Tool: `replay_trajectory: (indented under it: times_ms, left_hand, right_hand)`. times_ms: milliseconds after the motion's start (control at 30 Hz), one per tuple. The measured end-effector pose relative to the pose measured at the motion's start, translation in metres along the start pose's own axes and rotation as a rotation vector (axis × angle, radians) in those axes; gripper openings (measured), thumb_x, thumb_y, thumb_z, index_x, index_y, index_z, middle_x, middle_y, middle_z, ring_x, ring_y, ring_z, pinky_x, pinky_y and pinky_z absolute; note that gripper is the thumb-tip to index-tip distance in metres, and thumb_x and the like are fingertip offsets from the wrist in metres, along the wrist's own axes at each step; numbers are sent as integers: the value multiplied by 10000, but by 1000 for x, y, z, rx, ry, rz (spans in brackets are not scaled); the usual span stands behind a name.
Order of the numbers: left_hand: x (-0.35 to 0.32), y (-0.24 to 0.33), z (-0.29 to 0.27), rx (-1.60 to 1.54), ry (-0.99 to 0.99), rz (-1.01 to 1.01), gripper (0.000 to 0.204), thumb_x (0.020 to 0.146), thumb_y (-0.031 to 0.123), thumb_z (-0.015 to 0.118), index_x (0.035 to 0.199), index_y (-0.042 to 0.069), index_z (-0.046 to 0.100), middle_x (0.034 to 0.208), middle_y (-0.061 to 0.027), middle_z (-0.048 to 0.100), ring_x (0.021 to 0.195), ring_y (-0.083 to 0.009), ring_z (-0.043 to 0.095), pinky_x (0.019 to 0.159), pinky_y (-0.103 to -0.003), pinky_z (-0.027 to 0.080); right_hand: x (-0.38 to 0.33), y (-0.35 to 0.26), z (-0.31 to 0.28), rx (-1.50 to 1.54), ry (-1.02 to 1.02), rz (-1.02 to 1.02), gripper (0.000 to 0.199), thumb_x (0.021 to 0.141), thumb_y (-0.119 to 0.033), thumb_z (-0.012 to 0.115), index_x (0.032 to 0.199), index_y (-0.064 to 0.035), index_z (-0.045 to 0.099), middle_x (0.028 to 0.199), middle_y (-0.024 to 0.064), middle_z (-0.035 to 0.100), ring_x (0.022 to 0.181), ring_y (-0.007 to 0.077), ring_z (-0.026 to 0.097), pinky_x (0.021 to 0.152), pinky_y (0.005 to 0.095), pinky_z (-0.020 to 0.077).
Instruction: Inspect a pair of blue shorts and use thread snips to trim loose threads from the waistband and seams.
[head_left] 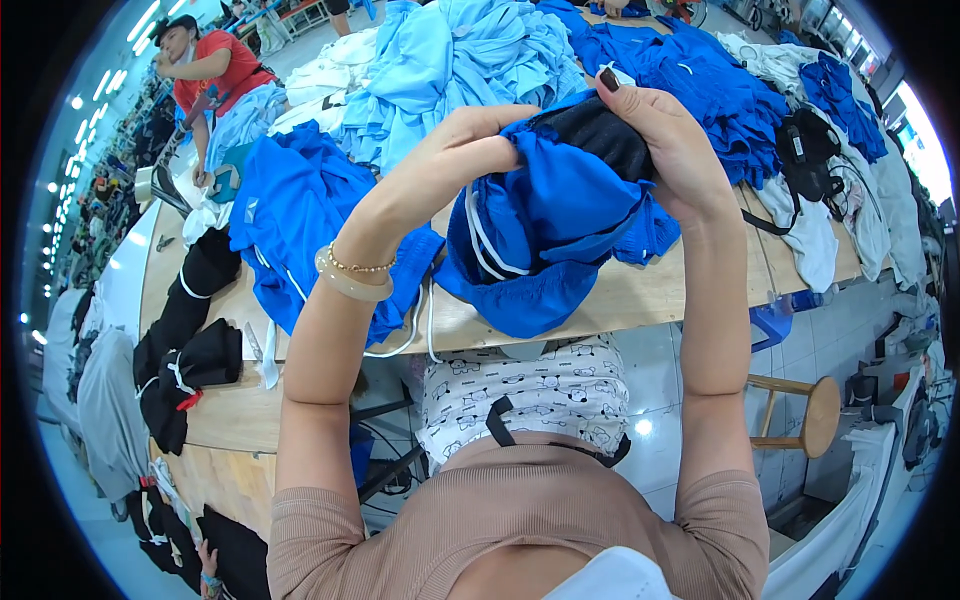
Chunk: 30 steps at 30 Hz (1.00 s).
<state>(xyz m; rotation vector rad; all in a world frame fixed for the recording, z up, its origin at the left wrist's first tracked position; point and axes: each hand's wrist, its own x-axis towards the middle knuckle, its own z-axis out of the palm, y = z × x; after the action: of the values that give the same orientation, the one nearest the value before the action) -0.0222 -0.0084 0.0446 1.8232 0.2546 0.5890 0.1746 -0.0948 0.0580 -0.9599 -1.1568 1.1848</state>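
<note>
Above the near edge of the wooden table [640,300], both my hands hold a pair of blue shorts [575,205] with a gathered elastic waistband. A white drawstring [480,240] loops out at its left side, and black inner fabric [595,130] shows at the top. My left hand [475,140] bends over the upper left of the shorts, its fingertips hidden in the cloth. At the upper right, my right hand [672,140] pinches the edge, thumb on top and fingers behind. Another blue garment [300,210] with white cords lies to the left.
Heaps of light blue garments [450,75] and blue garments [690,90] cover the table's far side. Tied black bundles [190,365] lie at left, a black strapped item [805,165] at right. A person in red [225,65] stands far left. A round stool [822,416] is right of me.
</note>
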Motion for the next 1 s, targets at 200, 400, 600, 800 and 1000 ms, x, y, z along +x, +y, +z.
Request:
replay_trajectory:
  times_ms: [200, 400, 600, 800, 1000]
  left_hand:
    - [-2, 1, 19, 125, 64, -51, 393, 769, 260, 731, 1042, -10, 647, 704, 32, 559, 665, -37, 434, 571, -202, 372]
    - [-4, 1, 18, 117, 43, 57, 335, 785, 181, 713, 1053, -9, 643, 736, 23, 603, 674, -33, 458, 599, -199, 405]
    - [-4, 2, 14, 168, 32, -117, 255, 790, 107, 700, 1003, -20, 643, 848, 23, 595, 753, -22, 478, 693, -181, 421]
    - [-5, -3, 10, 60, 94, 40, 440, 857, 321, 619, 1198, 57, 530, 917, 5, 534, 801, -70, 471, 733, -219, 414]
    - [3, 1, 7, -535, 64, -647, 459, 950, 415, 434, 1268, 86, 462, 1033, -29, 601, 877, -92, 588, 796, -247, 491]
  right_hand:
    - [-1, 0, -2, -125, -55, -64, 325, 901, -325, 567, 799, -28, 654, 723, 10, 644, 628, 30, 568, 582, 179, 445]
    - [2, 3, -3, -120, -34, -112, 296, 904, -293, 568, 801, -29, 651, 721, 3, 641, 616, 25, 563, 556, 171, 437]
    - [1, 3, -2, -201, 2, -161, 297, 897, -292, 581, 842, -11, 661, 713, -13, 627, 622, 14, 544, 556, 162, 428]
    - [-5, -6, 1, -365, 19, -266, 281, 894, -272, 591, 870, 0, 653, 722, -37, 594, 656, 7, 504, 579, 159, 402]
    - [-5, -6, -2, -475, -56, -390, 254, 884, -232, 605, 875, 18, 644, 697, -42, 578, 650, 8, 472, 542, 173, 385]
